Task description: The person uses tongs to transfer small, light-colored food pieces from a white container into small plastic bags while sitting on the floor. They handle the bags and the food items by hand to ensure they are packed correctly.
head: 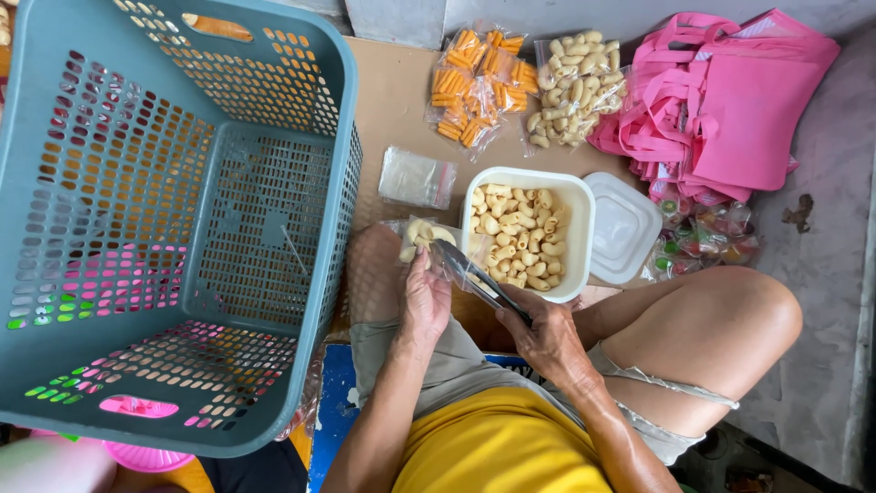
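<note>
My left hand holds a small clear plastic bag partly filled with pale shell-shaped snacks, over my knee. My right hand grips metal tongs whose tips reach toward the bag's mouth. Just beyond stands a white rectangular tub full of the same pale snacks. Its clear lid lies to the right of it.
A large blue-grey slotted plastic basket stands to the left. Empty clear bags lie on the cardboard. At the back lie filled bags of orange sticks and pale snacks. Pink fabric bags are piled right, above bags of coloured sweets.
</note>
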